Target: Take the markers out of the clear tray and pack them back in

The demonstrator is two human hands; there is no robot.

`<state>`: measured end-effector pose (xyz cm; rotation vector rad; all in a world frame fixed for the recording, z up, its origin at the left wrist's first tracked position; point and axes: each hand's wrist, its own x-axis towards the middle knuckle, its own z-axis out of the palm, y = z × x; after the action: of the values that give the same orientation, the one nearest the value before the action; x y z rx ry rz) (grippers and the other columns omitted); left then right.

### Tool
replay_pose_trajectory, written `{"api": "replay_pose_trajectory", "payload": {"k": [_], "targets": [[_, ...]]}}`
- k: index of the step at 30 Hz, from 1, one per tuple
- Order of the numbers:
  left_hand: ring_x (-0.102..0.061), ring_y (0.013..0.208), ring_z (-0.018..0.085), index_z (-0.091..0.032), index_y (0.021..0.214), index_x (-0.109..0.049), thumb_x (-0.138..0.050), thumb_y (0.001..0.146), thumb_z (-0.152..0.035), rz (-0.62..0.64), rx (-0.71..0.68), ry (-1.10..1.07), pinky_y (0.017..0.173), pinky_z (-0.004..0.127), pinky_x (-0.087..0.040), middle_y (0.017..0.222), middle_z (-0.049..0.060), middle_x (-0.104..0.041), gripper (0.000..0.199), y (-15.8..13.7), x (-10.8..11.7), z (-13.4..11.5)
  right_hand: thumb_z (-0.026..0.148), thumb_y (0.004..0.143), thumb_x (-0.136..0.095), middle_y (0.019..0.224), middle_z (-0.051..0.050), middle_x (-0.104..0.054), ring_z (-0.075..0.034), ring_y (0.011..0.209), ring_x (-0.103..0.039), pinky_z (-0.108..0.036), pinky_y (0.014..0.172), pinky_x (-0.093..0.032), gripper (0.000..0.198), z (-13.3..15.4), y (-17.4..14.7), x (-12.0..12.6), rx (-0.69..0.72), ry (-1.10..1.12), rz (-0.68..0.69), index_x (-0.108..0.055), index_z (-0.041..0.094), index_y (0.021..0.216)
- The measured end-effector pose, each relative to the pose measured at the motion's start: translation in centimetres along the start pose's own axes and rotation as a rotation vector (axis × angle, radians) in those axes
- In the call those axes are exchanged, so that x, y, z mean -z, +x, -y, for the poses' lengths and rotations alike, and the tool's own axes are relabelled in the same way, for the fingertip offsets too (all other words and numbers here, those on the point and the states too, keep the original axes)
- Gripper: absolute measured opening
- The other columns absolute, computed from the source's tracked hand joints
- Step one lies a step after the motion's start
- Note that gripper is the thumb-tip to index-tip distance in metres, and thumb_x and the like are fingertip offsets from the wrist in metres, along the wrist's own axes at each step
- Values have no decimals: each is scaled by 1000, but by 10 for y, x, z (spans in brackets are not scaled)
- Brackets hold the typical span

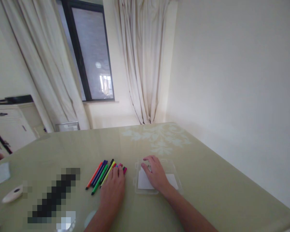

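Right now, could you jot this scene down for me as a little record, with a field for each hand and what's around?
left hand: over the near ends of the markers; grip unclear
right hand: over the clear case, thumb spread; contact unclear
markers: several colours, side by side, partly hidden
case contents: white sheet or card
surface: greenish table
behind: window, curtain

No writing, brand, number or sign can be read anywhere. The felt-tip pens (101, 176) are too small and blurred to tell whether their barrels bear print; no lettering can be made out on the white sheet (143, 181); the long dark object (54, 193) is pixelated.
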<state>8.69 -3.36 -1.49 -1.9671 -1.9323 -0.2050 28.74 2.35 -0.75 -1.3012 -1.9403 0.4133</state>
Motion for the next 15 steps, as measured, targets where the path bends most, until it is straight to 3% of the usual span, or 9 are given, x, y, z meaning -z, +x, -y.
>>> {"api": "replay_pose_trajectory", "payload": {"k": [4, 9, 15], "targets": [[-58, 126, 35, -11, 139, -60, -44, 101, -28, -19, -6, -38, 101, 50, -51, 137, 20, -64, 45, -1, -9, 0, 42, 100, -54, 138, -11, -62, -27, 129, -52, -40, 110, -38, 37, 3, -4, -4, 26, -157, 115, -63, 23, 131], [-47, 141, 34, -10, 146, -54, -40, 101, -35, -13, 40, -95, 115, 52, -38, 153, 20, -51, 53, 0, -23, 7, 52, 98, -55, 156, -11, -48, -31, 141, -43, -48, 116, -30, 56, -1, -9, -6, 76, -271, 287, -51, 26, 148], [-42, 145, 33, -11, 149, -50, -34, 102, -36, 73, 117, -105, 118, 53, -32, 158, 19, -45, 56, 3, -28, 12, 35, 99, -51, 159, -11, -44, -28, 145, -40, -46, 117, -29, 53, -13, -3, 7, 93, -297, 354, -49, 24, 150]]}}
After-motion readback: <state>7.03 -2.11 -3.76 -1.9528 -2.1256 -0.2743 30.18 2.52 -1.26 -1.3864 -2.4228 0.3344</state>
